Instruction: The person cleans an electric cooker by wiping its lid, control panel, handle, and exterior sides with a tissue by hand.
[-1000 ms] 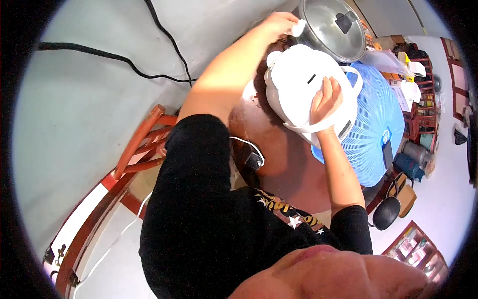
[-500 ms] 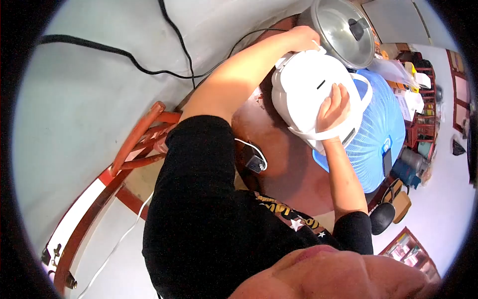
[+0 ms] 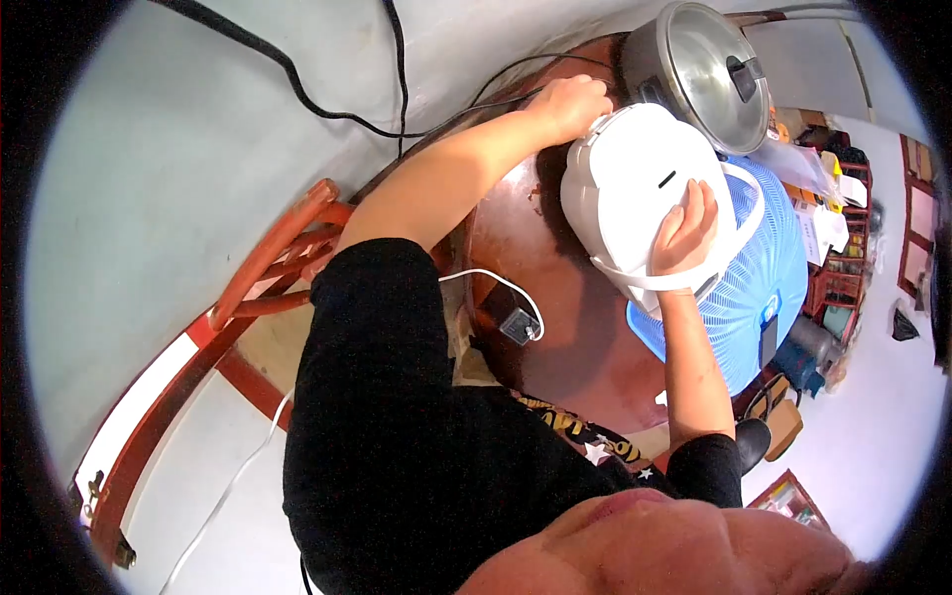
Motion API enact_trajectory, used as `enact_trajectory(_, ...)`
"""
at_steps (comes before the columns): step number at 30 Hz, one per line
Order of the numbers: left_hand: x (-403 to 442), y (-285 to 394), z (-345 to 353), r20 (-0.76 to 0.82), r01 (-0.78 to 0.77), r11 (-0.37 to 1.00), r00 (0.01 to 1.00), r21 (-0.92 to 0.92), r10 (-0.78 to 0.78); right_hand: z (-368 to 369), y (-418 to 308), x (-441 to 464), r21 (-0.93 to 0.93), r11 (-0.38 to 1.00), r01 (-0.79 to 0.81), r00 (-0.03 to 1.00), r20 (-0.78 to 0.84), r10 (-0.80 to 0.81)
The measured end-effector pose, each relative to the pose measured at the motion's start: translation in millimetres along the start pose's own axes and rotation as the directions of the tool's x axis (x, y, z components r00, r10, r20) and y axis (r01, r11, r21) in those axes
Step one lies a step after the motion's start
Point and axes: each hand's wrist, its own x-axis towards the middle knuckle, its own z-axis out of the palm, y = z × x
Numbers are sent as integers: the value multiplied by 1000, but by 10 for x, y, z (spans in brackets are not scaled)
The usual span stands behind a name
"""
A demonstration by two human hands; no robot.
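A white rice cooker [image 3: 625,188], tilted in view, has its carrying handle [image 3: 679,278] looped across my right wrist. My right hand [image 3: 686,233] lies on the cooker's lid near a dark slot, fingers stretched out. At the far end of the cooker is my left hand [image 3: 575,104], its fingers curled closed by the edge. What those fingers hold, if anything, is hidden. A dark cord [image 3: 476,99] passes behind that hand. Under the cooker is a reddish-brown round table [image 3: 555,367].
A steel pot with a glass lid [image 3: 704,74] stands beyond the cooker. To the right is a blue mesh food cover [image 3: 764,307]. A black adapter [image 3: 518,325] with a white cable lies on the table. A wooden chair [image 3: 273,263] stands at left, and shelves [image 3: 843,268] fill the far right.
My left hand has moved back from the cooker's far edge, slightly left and down in view. My right hand stays on the lid. The whole scene has shifted as my head moved.
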Motion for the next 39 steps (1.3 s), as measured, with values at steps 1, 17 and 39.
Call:
enact_trajectory(1,-61,8,-41,-46,-82,996,995,38,83,-2,1,6,7,1000,7,1000,-1,-7)
enact_trajectory(17,-189,-194,-62,213,374,718,927,-587,-308,18,24,15,23,1000,10,1000,-15,-9)
enact_trajectory(39,395,-176,95,84,511,741,843,-435,-531,-33,-5,-6,-6,1000,-1,999,52,1)
